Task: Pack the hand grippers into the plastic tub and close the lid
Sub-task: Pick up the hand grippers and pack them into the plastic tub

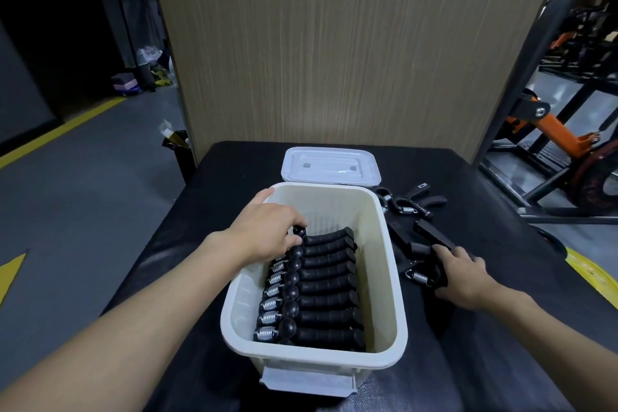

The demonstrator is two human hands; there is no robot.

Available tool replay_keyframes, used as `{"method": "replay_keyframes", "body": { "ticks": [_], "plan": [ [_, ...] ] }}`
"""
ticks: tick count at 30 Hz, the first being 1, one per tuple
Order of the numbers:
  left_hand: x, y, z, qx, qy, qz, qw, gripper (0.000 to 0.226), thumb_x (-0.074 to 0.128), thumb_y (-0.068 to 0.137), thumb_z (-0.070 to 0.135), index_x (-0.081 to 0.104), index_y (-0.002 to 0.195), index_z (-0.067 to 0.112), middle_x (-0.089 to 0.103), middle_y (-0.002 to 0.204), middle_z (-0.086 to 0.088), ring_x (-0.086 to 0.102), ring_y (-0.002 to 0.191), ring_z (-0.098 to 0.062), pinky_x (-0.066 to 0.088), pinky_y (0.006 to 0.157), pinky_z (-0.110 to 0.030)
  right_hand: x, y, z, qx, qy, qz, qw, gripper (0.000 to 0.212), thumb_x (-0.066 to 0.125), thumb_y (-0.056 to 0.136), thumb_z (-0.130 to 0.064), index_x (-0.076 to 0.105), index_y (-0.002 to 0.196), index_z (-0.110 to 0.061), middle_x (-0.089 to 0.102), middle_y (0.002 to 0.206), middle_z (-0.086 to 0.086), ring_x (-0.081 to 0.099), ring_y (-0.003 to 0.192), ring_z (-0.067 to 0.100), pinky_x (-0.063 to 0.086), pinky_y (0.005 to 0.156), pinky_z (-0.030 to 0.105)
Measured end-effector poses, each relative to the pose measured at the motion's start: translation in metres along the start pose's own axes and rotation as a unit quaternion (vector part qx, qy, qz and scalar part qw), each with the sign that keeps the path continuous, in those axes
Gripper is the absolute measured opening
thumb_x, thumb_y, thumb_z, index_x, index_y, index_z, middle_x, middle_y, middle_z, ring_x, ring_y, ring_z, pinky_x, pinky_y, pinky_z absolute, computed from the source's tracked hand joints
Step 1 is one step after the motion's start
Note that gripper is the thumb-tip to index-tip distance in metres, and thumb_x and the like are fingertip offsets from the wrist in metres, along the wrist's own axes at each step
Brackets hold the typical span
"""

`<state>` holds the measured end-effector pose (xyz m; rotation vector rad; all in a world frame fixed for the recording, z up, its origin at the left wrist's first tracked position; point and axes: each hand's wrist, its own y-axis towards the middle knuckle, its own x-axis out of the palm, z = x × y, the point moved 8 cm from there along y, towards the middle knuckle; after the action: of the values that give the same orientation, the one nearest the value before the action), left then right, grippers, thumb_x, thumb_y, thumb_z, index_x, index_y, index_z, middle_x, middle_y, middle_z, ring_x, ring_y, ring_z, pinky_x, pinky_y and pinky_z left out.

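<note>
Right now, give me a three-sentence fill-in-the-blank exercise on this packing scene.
The lid lies on the table beyond the tub, so the tub is ____.
The left hand reaches ____ the tub, pinching one of the packed hand grippers.
The right hand grips a loose hand gripper on the tub's ____ side.
Missing words: open; into; right.
</note>
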<state>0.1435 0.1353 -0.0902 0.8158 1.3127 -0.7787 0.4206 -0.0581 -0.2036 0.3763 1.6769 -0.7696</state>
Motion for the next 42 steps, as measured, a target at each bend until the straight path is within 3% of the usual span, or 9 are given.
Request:
{"method": "replay_keyframes", "body": {
  "ticks": [6,9,14,18,20,24,30,36,42],
  "plan": [
    [-0.001,-0.001,0.001,0.001,-0.001,0.001,1.000,0.032,0.056,0.096,0.038,0.062,0.126,0.033,0.070,0.112,0.015,0.062,0.103,-0.001,-0.004,0.122,-0.034,-0.015,-0.023,0.005,-0.007,-0.052,0.073,0.996,0.067,0.063,0.083,-0.038,0.028,0.139,-0.031,0.048,0.131,-0.005,0.048,0.116,0.027,0.040,0.095,0.047],
    [-0.001,-0.001,0.001,0.003,-0.002,0.004,1.000,0.032,0.056,0.096,0.039,0.061,0.127,0.033,0.070,0.114,0.015,0.062,0.104,-0.001,-0.004,0.121,-0.034,-0.028,-0.033,0.008,-0.004,0.075,0.144,0.987,0.035,0.060,0.083,-0.037,0.048,0.115,-0.031,0.060,0.115,-0.003,0.055,0.103,0.027,0.044,0.089,0.043],
    [0.000,-0.001,0.000,0.006,0.000,0.007,1.000,0.033,0.056,0.096,0.040,0.061,0.127,0.033,0.070,0.113,0.015,0.061,0.104,0.001,-0.004,0.121,-0.033,-0.078,-0.047,-0.002,-0.003,0.375,0.234,0.897,0.015,0.047,0.093,-0.016,0.061,0.100,-0.014,0.064,0.077,0.007,0.056,0.069,0.022,0.044,0.068,0.034],
    [0.001,-0.001,-0.002,0.005,-0.008,0.008,1.000,0.033,0.057,0.095,0.041,0.061,0.127,0.033,0.070,0.113,0.016,0.061,0.103,0.002,-0.004,0.121,-0.032,-0.133,-0.064,-0.037,-0.074,0.506,0.254,0.821,0.008,0.050,0.097,-0.013,0.058,0.099,-0.014,0.052,0.073,0.001,0.050,0.054,0.005,0.046,0.055,0.018],
    [0.000,0.000,-0.002,0.003,-0.014,0.014,1.000,0.032,0.058,0.094,0.041,0.062,0.126,0.034,0.071,0.110,0.016,0.062,0.100,0.002,-0.005,0.121,-0.030,-0.159,-0.075,-0.061,-0.134,0.536,0.241,0.798,0.007,0.054,0.097,-0.016,0.058,0.093,-0.020,0.054,0.076,-0.002,0.054,0.062,0.010,0.049,0.064,0.031],
    [0.000,0.000,-0.003,-0.001,-0.025,0.017,1.000,0.030,0.059,0.094,0.039,0.064,0.123,0.032,0.072,0.104,0.015,0.062,0.096,0.001,-0.005,0.121,-0.030,-0.196,-0.096,-0.110,-0.239,0.511,0.207,0.800,0.009,0.059,0.094,-0.012,0.064,0.093,-0.019,0.064,0.074,-0.005,0.056,0.069,0.020,0.049,0.068,0.040],
    [0.001,0.000,-0.002,0.001,-0.021,0.016,1.000,0.033,0.058,0.095,0.039,0.062,0.127,0.031,0.068,0.115,0.016,0.059,0.110,0.001,-0.004,0.122,-0.035,-0.203,-0.095,-0.177,-0.305,0.307,0.214,0.876,0.020,0.054,0.085,-0.004,0.067,0.087,-0.019,0.057,0.050,-0.012,0.042,0.039,0.003,0.035,0.041,0.015],
    [-0.001,-0.002,-0.002,0.015,-0.019,0.032,0.999,0.034,0.060,0.092,0.040,0.064,0.125,0.033,0.064,0.109,0.019,0.056,0.112,0.002,0.002,0.122,-0.037,-0.174,-0.081,-0.227,-0.360,0.093,0.203,0.906,0.022,0.047,0.085,0.001,0.059,0.098,-0.013,0.062,0.082,-0.002,0.053,0.075,0.020,0.040,0.065,0.030],
    [-0.005,-0.003,-0.009,-0.009,-0.077,0.051,0.996,0.023,0.067,0.088,0.037,0.069,0.111,0.037,0.060,0.082,0.022,0.052,0.085,0.008,0.002,0.122,-0.034,-0.147,-0.061,-0.237,-0.395,-0.028,0.186,0.899,0.029,0.043,0.086,0.003,0.059,0.103,-0.015,0.062,0.102,0.001,0.053,0.093,0.024,0.047,0.079,0.038]
  ]
}}
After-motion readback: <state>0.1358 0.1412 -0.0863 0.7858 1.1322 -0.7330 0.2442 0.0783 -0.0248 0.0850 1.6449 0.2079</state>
